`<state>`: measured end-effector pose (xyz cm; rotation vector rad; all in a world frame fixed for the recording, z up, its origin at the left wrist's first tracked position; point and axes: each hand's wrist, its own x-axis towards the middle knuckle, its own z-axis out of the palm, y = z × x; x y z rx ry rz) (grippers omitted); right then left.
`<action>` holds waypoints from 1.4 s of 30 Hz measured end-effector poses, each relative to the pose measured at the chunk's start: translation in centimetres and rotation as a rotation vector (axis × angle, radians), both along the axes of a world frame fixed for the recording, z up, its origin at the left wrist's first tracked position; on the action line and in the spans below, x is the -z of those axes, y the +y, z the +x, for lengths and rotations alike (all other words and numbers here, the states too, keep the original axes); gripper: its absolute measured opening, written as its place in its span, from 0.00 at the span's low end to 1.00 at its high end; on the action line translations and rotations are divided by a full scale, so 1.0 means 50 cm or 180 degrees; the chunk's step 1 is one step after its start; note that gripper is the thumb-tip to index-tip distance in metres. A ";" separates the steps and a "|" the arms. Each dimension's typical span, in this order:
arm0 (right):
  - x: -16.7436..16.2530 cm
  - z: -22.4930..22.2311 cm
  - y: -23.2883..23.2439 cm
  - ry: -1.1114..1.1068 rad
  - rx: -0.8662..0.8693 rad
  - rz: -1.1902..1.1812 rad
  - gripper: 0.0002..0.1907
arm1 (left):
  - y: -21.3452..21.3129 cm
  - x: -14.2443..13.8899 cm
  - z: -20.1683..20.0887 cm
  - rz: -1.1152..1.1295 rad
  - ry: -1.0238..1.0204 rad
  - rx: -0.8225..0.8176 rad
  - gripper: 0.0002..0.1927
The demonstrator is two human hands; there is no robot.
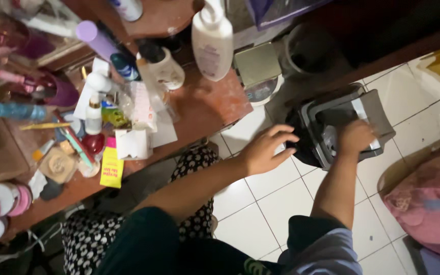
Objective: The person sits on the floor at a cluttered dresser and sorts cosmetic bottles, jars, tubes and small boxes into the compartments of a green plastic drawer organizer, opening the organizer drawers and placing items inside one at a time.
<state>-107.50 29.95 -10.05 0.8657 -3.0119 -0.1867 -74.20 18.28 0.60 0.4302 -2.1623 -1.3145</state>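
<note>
Bin (367,109): on the tiled floor (260,203) beside the table (204,104).
Left hand (267,150): fingers spread, resting on its dark side.
Right hand (355,137): curled closed on the lid.
Risk: bin could tip or slide; left hand only braces it.

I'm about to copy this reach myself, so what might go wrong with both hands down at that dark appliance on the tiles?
1. The left hand only rests on the edge of the dark appliance, while the right hand reaches inside; if it tips or slides on the smooth floor tiles, fingers might get pinched.
2. The low wooden table beside the left arm is crowded with bottles; the white pump bottle stands near its edge, so a bump may topple it.
</note>
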 end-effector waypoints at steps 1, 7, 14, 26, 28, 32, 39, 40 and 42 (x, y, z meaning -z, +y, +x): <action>-0.011 -0.013 0.021 0.0362 -0.0103 -0.0630 0.31 | 0.002 -0.021 0.048 -0.0025 0.0044 0.0092 0.14; 0.000 -0.107 0.071 -0.1219 0.0476 -0.0606 0.45 | 0.013 -0.077 0.271 -0.0465 -0.0153 -0.0436 0.06; -0.050 0.039 -0.078 0.0488 0.0073 -0.1276 0.41 | -0.005 -0.100 0.409 -0.0513 -0.0044 -0.1115 0.06; -0.232 0.859 -0.408 -0.1927 -0.2322 -0.3625 0.43 | -0.045 -0.155 0.574 -0.1675 -0.1259 -0.2721 0.34; -0.221 0.872 -0.411 -0.2074 -0.1927 -0.3471 0.41 | -0.059 -0.146 0.593 -0.1589 -0.1353 -0.2614 0.36; -0.192 0.786 -0.357 -0.0854 -0.2419 -0.4067 0.35 | -0.078 -0.118 0.607 -0.0783 -0.1190 -0.2435 0.34; -0.212 0.705 -0.320 -0.0576 -0.2360 -0.3634 0.45 | -0.087 -0.089 0.598 -0.0532 -0.0603 -0.2557 0.30; -0.219 0.725 -0.313 -0.0171 -0.2559 -0.3736 0.49 | -0.086 -0.091 0.600 -0.0520 -0.0459 -0.2588 0.30; -0.226 0.787 -0.294 0.0098 -0.2469 -0.3952 0.36 | -0.083 -0.100 0.606 -0.0493 -0.0298 -0.2590 0.29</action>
